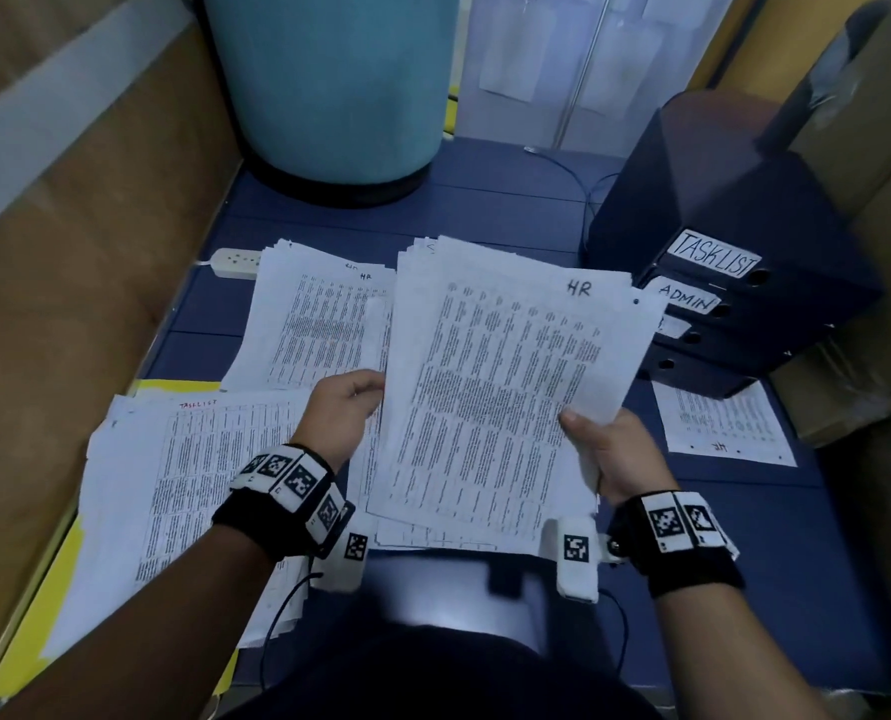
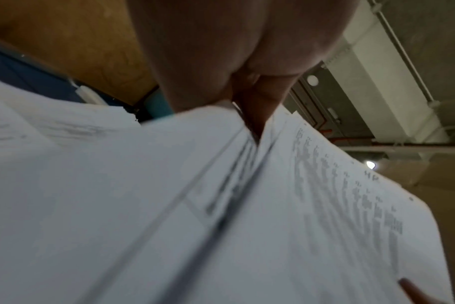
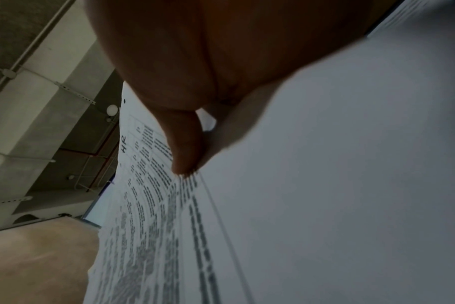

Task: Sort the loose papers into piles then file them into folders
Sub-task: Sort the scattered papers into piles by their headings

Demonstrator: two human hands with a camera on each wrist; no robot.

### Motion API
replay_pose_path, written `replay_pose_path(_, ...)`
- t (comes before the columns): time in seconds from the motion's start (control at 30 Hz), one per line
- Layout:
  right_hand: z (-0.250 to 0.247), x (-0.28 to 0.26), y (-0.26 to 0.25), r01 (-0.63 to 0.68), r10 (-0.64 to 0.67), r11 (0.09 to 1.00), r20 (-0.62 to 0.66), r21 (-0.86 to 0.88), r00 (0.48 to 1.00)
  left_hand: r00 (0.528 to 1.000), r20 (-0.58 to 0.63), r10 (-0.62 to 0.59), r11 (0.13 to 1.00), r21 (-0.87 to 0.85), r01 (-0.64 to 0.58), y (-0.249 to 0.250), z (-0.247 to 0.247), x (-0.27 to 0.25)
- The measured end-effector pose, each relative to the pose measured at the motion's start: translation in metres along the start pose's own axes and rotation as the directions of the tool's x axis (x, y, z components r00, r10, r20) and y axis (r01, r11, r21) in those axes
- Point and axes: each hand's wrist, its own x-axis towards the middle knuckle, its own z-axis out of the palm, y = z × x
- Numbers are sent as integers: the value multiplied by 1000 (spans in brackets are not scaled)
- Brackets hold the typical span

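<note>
I hold a stack of printed papers point(image 1: 495, 397) above the blue table, its top sheet marked "HR". My left hand point(image 1: 347, 407) grips the stack's left edge with curled fingers; in the left wrist view its fingers point(image 2: 257, 107) reach in between sheets of the stack point(image 2: 325, 226). My right hand point(image 1: 609, 454) pinches the lower right edge, with the thumb point(image 3: 185, 148) on top of the HR sheet point(image 3: 148, 205). Another HR pile point(image 1: 319, 324) lies behind on the table. A "TASKLIST" pile point(image 1: 199, 485) lies at the left on a yellow folder point(image 1: 33, 652).
Dark binders point(image 1: 719, 304) labelled "TASKLIST" and "ADMIN" are stacked at the right, with a single sheet point(image 1: 719, 423) in front of them. A teal barrel point(image 1: 329, 96) stands at the back, a white power strip point(image 1: 235, 262) beside the papers. Cardboard boxes point(image 1: 69, 252) flank the table.
</note>
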Motion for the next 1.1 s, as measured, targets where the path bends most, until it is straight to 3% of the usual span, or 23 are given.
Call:
replay_pose_path(0.1, 2, 3, 3, -24, 23, 999, -25, -31, 999, 995, 48, -83, 976, -200, 91, -1, -1, 2)
replay_pose_path(0.17, 3, 3, 4, -32, 30, 997, -26, -66, 999, 992, 74, -102, 965, -235, 117, -5, -3, 4)
replay_pose_path(0.3, 2, 3, 2, -61, 57, 994, -45, -92, 997, 999, 51, 16, 999, -31, -15, -11, -2, 4)
replay_pose_path(0.4, 5, 1, 1, -66, 58, 991, -74, -119, 996, 999, 10, 46, 998, 47, -46, -7, 0, 1)
replay_pose_path(0.57, 6, -1, -3, -81, 69, 988, -92, -132, 993, 998, -62, -20, 1000, 19, 21, -9, -1, 1)
replay_pose_path(0.83, -2, 0, 0, -58, 22, 986, -225, -156, 974, 997, -77, -9, 1000, -28, 7, -20, -7, 8)
replay_pose_path(0.93, -12, -2, -7, -41, -8, 991, -374, -124, 927, 992, -122, -26, 998, -56, 20, -10, -6, 3)
replay_pose_path(1.03, -38, -2, -10, -51, -30, 992, -603, -117, 797, 989, -148, -28, 997, -77, 17, -6, -10, 3)
replay_pose_path(1.1, -58, -5, -11, -69, -42, 988, -677, -136, 734, 986, -164, -22, 998, -62, 12, -6, -12, 4)
